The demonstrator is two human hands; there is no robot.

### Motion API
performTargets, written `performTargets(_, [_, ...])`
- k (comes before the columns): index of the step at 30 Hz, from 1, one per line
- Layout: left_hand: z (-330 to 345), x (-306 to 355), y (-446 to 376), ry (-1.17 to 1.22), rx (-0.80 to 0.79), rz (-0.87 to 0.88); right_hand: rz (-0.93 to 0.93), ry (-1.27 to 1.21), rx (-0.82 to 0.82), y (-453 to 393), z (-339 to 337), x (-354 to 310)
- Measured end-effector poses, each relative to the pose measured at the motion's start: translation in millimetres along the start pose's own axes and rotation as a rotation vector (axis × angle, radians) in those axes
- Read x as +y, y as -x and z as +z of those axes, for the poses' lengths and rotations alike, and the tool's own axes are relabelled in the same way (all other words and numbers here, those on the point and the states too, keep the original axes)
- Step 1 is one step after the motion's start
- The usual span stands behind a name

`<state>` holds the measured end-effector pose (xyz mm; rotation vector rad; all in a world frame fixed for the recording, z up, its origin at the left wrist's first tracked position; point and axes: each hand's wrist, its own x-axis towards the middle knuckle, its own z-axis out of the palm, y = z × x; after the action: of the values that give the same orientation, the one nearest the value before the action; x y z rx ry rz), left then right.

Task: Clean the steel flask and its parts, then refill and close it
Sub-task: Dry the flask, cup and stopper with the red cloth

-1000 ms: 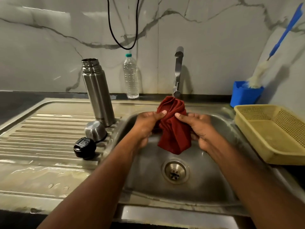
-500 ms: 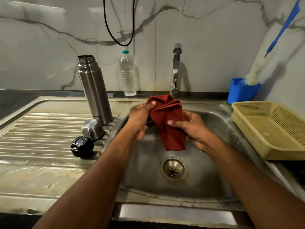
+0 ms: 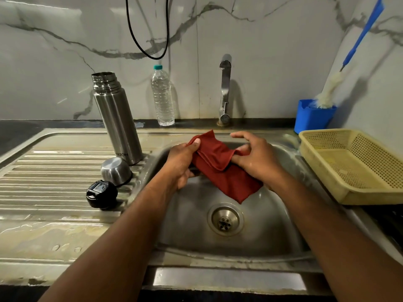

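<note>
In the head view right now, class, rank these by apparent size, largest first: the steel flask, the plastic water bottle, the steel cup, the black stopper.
1. steel flask
2. plastic water bottle, though it stands farther back
3. steel cup and black stopper: look alike, unranked

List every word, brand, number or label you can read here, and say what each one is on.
"MILTON", printed near the base of the flask; the first letter is partly cut off, so that reading is likely but not certain.
Black stopper: raised marks on top, too small to read.
Water bottle: no label legible.
Nothing readable on the steel cap, cloth, basket or blue holder.
</note>
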<state>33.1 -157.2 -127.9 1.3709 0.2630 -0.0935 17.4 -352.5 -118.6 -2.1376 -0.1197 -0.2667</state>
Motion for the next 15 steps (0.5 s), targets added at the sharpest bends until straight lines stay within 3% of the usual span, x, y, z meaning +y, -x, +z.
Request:
performTargets(3, [1, 0, -4, 0.002, 0.011, 0.028, -0.18, 0.289, -0.011, -1, 1, 1])
performTargets(7, [0, 0, -6, -0.076, -0.004, 0.119, -0.167, 0.045, -0.052, -3, 6, 4])
performTargets(11, [1, -3, -3, -0.177, -0.095, 0.126, 0.041, -0.249, -0.077, -3, 9, 5])
performTargets(15, [4, -4, 1, -0.072, -0.207, 0.076, 0.068, -0.237, -0.016, -1, 18, 10])
